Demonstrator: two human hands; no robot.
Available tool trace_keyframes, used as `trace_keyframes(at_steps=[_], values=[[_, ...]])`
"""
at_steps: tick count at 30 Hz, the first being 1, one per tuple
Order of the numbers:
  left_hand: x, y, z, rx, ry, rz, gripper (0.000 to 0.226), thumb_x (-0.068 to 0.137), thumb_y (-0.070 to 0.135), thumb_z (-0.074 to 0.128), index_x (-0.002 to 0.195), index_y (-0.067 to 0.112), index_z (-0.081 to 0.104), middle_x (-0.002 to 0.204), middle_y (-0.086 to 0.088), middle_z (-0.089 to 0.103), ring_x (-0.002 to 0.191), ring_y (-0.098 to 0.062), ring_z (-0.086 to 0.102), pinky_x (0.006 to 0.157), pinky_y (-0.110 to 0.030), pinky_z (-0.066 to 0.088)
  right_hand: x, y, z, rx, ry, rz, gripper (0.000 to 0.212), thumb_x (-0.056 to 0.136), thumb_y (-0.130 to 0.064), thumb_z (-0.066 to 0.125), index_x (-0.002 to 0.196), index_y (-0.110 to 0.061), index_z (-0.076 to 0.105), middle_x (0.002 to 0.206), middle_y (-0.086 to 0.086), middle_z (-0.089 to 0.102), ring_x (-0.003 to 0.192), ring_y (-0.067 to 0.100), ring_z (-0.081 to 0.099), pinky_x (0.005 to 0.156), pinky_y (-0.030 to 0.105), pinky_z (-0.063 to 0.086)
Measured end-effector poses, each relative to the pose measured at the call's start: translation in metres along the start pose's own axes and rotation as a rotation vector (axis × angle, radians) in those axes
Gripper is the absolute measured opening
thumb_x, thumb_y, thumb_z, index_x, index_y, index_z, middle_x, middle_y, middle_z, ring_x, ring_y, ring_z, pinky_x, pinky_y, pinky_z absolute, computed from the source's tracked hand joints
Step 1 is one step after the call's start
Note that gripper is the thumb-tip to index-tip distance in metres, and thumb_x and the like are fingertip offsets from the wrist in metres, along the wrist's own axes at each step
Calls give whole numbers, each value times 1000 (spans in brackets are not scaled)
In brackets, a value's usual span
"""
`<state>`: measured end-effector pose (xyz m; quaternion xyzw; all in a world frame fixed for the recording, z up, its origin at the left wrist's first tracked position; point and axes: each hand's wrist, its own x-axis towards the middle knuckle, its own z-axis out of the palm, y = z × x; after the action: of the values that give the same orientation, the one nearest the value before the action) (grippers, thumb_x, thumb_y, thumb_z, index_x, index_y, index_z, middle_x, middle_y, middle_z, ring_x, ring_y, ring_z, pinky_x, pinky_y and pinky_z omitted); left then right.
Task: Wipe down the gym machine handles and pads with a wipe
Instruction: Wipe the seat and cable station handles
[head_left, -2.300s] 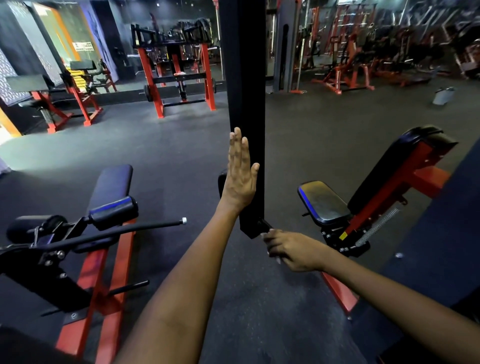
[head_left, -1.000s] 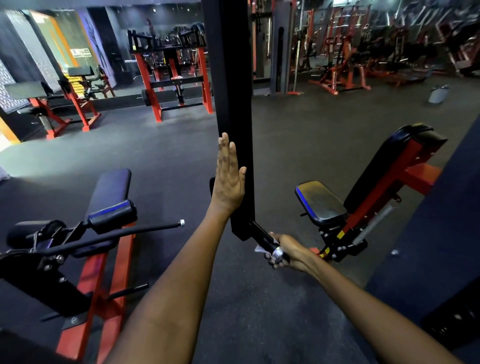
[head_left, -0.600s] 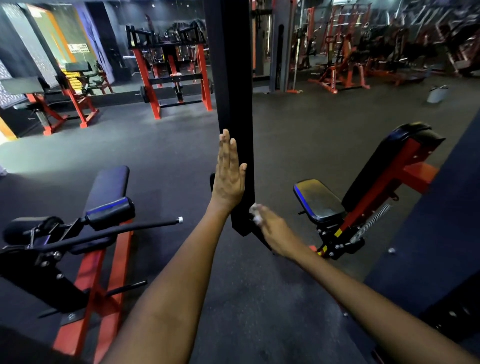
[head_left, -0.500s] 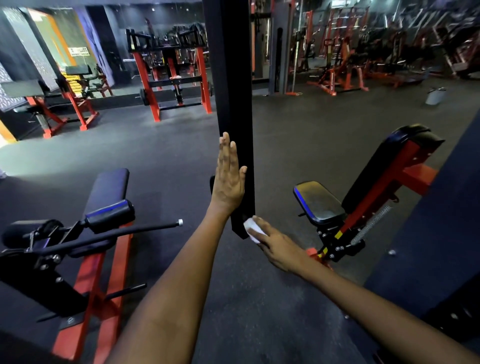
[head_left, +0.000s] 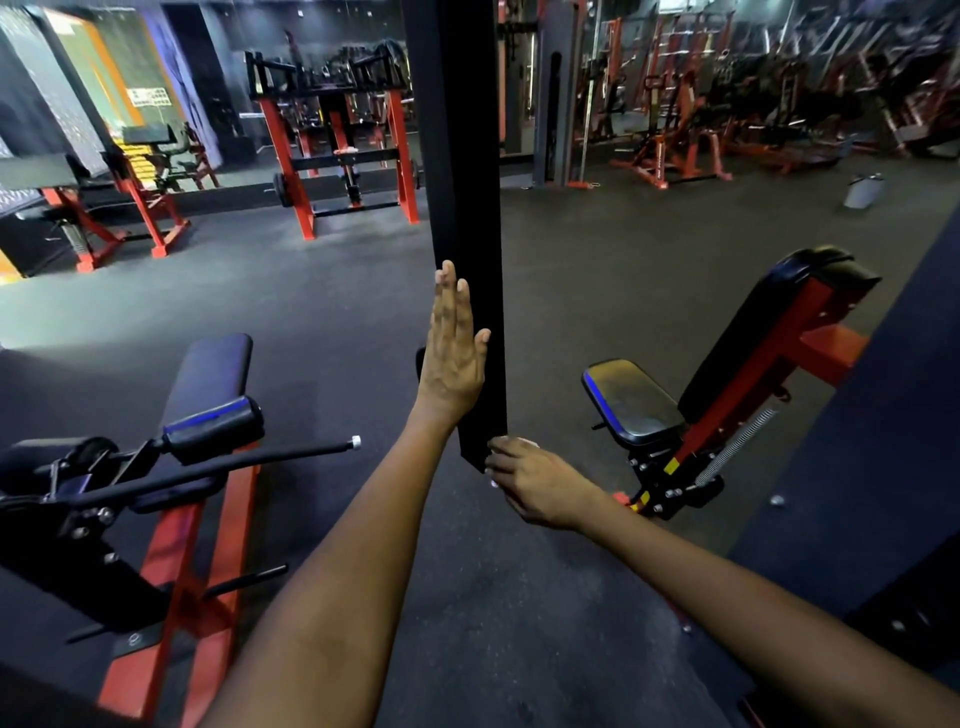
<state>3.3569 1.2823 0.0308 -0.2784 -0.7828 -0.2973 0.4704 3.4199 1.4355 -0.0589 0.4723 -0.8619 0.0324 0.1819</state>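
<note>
Red steel and black vinyl fill the left of the view, where a leg machine (head_left: 156, 467) stands with its long pad, a roller and a thin bar tipped in chrome, none of it touched at this moment. Just right of it the left hand (head_left: 454, 353) lies flat against the side of the black upright pad (head_left: 467, 234), fingers straight and together, thumb on the front edge; it grips nothing and seems only to steady the pad, exactly as it has done through the last couple of seconds. Right of that, at the pad's bottom corner, the right hand (head_left: 535, 478) has its fingers curled round the wipe (head_left: 527, 444), of which only white slivers show above the knuckles and below the fingers. This is what has changed: a second ago that hand was lower, closed round a short chrome-tipped handle below the pad, and half a second ago it had come up with the wipe showing at the pad's lower edge; now it is drawn back to the corner, fingertips touching or nearly touching the pad. I judge that the handle is done and the pad's lower end is being rubbed, so the tall face above is likely next. Further right stands a red-framed seat (head_left: 634, 400) with a blue-edged cushion and a raised backrest, well apart from both hands and, so far as can be judged, not yet wiped.
</note>
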Motion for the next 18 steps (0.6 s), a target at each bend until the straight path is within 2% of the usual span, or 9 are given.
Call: trace_keyframes(at_steps=[3, 6, 8, 9, 11, 13, 15, 16, 18], values=[[0, 1, -1, 3, -10, -4, 67, 104, 27, 28, 150, 31, -19, 157, 14, -25, 148, -12, -14, 122, -34, 4, -19, 6, -3, -69, -127, -144, 37, 82, -18, 37, 87, -6, 71, 97, 6, 68, 118, 27, 54, 109, 34, 24], [0, 1, 1, 6, -21, 0, 67, 103, 26, 29, 150, 31, -19, 157, 14, -26, 148, -12, -14, 121, -33, 3, -47, 12, -17, 61, -259, -247, 36, 86, -16, 37, 96, -6, 69, 105, 5, 66, 121, 24, 51, 110, 35, 26], [0, 0, 3, 6, -20, 0, 69, 103, 25, 31, 150, 31, -19, 157, 13, -25, 148, -14, -13, 121, -34, 3, -55, 19, -27, 218, -201, -129, 33, 92, -11, 43, 116, -7, 64, 121, 7, 62, 124, 22, 50, 105, 34, 37], [0, 0, 4, 6, -19, -6, 70, 103, 23, 32, 150, 31, -19, 157, 13, -25, 148, -14, -13, 121, -35, 4, -52, 22, -29, 254, -113, -25, 38, 90, -6, 48, 126, -9, 59, 128, 7, 58, 124, 20, 50, 103, 30, 40], [0, 1, 5, 12, -15, -15, 73, 101, 20, 35, 150, 31, -19, 157, 13, -25, 148, -15, -12, 121, -36, 4, -35, 22, -28, 225, 70, 175, 48, 85, -4, 52, 133, -11, 53, 127, 10, 57, 116, 20, 54, 93, 24, 43], [1, 1, 4, 15, -14, -17, 75, 101, 19, 35, 150, 32, -19, 157, 13, -25, 148, -14, -13, 121, -36, 4, -10, 11, -20, 107, 159, 245, 41, 84, -11, 53, 124, -5, 60, 112, 15, 62, 101, 27, 63, 76, 27, 52], [0, 2, 3, 21, -18, -24, 75, 101, 19, 35, 150, 32, -20, 157, 14, -26, 148, -13, -13, 121, -34, 4, 6, -3, -4, -38, 123, 195, 32, 87, -16, 46, 105, 0, 68, 99, 17, 65, 94, 32, 66, 67, 32, 56], [-1, 2, 3, 26, -21, -30, 75, 101, 19, 35, 150, 33, -20, 157, 15, -26, 147, -12, -14, 121, -34, 4, 7, -5, 4, -97, 97, 161, 34, 89, -17, 42, 99, 2, 69, 98, 18, 66, 97, 34, 65, 70, 35, 57], [-1, 1, 3, 33, -26, -30, 75, 101, 20, 35, 149, 33, -21, 156, 15, -27, 147, -12, -14, 121, -33, 4, -7, 0, 12, -124, 68, 109, 36, 94, -18, 39, 103, 2, 68, 114, 17, 63, 112, 34, 59, 90, 39, 52]])
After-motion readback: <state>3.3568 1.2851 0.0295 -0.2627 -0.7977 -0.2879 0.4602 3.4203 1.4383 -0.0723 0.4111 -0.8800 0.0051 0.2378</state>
